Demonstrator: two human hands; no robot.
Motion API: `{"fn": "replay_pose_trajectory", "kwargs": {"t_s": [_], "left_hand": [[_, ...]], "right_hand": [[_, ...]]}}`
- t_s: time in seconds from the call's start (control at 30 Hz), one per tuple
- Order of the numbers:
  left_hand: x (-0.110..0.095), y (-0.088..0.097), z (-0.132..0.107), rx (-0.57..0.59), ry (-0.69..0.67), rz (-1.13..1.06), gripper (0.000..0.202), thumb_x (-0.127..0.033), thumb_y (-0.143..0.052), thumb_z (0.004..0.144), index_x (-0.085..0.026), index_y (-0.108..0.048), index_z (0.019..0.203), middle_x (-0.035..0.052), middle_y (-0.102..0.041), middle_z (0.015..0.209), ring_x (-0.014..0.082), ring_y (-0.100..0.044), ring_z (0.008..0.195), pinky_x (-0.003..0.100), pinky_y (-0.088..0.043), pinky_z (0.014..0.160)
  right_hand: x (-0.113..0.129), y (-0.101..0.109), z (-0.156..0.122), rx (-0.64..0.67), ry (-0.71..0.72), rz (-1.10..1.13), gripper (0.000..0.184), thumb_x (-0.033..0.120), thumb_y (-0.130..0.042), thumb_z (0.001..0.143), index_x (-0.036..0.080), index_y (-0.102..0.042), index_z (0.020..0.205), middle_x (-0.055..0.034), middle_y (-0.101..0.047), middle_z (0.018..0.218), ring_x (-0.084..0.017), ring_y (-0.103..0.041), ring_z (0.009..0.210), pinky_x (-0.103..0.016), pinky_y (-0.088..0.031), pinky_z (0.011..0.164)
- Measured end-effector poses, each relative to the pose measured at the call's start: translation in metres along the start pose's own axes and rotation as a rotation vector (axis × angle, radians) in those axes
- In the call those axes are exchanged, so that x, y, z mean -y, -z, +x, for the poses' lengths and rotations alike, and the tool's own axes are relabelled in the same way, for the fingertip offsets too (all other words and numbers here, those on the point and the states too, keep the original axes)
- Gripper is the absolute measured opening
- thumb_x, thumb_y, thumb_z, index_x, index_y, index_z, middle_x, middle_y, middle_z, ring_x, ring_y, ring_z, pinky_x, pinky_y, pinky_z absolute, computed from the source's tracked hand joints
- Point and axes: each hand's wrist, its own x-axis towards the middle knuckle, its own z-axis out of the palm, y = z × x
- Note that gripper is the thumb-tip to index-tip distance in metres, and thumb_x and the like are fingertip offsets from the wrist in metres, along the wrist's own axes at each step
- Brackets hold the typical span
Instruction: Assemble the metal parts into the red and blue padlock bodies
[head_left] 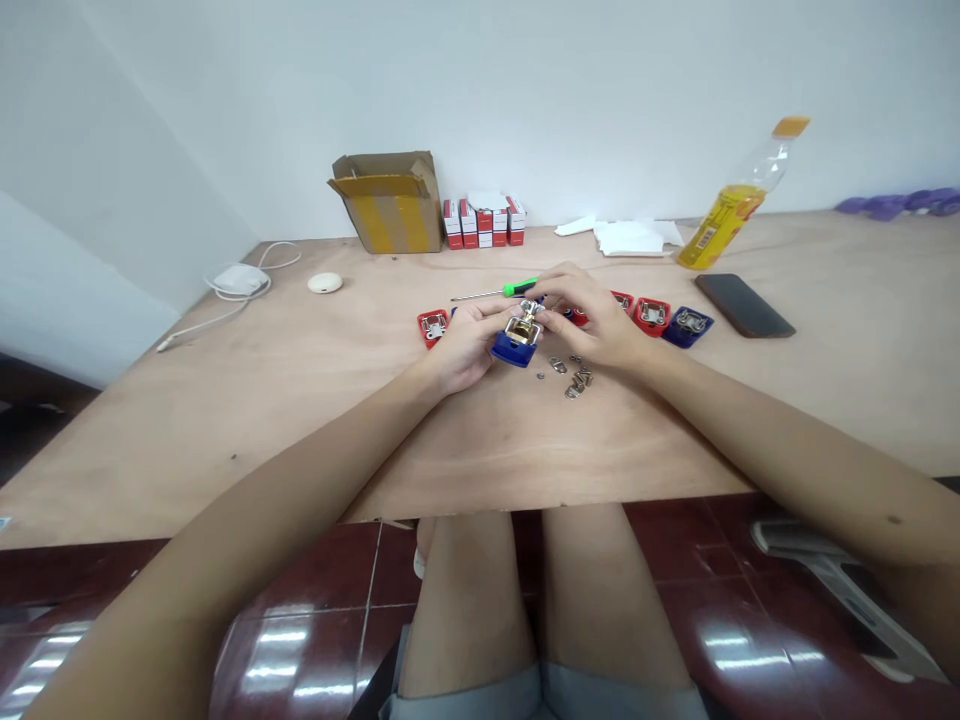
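Note:
Both hands meet above the table, around a small blue device with gold and silver metal parts [514, 347]; its exact kind I cannot make out. My left hand [471, 348] is closed round the device's left side. On the opposite side, my right hand [589, 318] pinches the metal upper end with thumb and fingers. A screwdriver with a green and black handle [519, 287] lies just behind the hands. Small metal fittings [577, 383] are scattered close under my right hand. Similar red units [652, 315] and a blue unit [689, 326] stand to the right, another red one [433, 327] to the left.
Along the back are an open cardboard box [394, 212], red-and-white cartons [484, 227], white papers [634, 237] and a bottle of yellow drink [724, 220]. A dark phone [744, 305] lies at right. At left are a white charger with cable [241, 280] and a round white case [325, 283].

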Motion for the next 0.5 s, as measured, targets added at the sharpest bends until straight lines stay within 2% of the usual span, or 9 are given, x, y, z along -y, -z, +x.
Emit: {"fn": "replay_pose_trajectory", "kwargs": {"t_s": [0.1,0.23,0.4,0.5], "left_hand": [[-0.0001,-0.0004,0.0,-0.005,-0.009,-0.002,0.026,-0.035,-0.094,0.08,-0.016,-0.082,0.092,0.009,-0.082,0.094,0.018,-0.076,0.08,0.031,-0.058,0.079],[-0.0004,-0.0004,-0.0001,-0.006,0.009,-0.012,0.026,-0.033,-0.094,0.079,-0.015,-0.082,0.094,0.009,-0.081,0.094,0.0174,-0.075,0.079,0.031,-0.057,0.079],[-0.0001,-0.0011,-0.0008,0.001,0.001,-0.008,0.026,-0.034,-0.094,0.08,-0.015,-0.082,0.094,0.009,-0.081,0.094,0.0182,-0.076,0.081,0.032,-0.058,0.08],[0.0006,-0.0009,-0.0007,-0.005,-0.001,-0.01,0.027,-0.034,-0.094,0.079,-0.015,-0.082,0.093,0.0085,-0.081,0.092,0.0177,-0.075,0.079,0.031,-0.058,0.079]], "right_hand": [[0.0012,0.0002,0.0001,0.028,0.028,-0.008,0.032,0.033,-0.057,0.109,0.033,-0.07,0.138,-0.0105,-0.068,0.135,-0.031,-0.064,0.129,-0.057,-0.055,0.111],[0.0027,0.0007,-0.0001,-0.001,0.002,-0.002,0.028,0.034,-0.063,0.106,0.032,-0.073,0.133,-0.0102,-0.072,0.13,-0.032,-0.067,0.123,-0.057,-0.058,0.107],[0.0014,0.0005,-0.0002,0.062,0.034,0.015,0.034,0.033,-0.056,0.11,0.033,-0.071,0.14,-0.0098,-0.068,0.144,-0.031,-0.063,0.136,-0.057,-0.052,0.116],[0.0018,0.0009,0.0002,0.055,0.023,0.006,0.03,0.035,-0.057,0.109,0.032,-0.073,0.134,-0.0099,-0.07,0.14,-0.031,-0.065,0.133,-0.057,-0.053,0.115]]}}
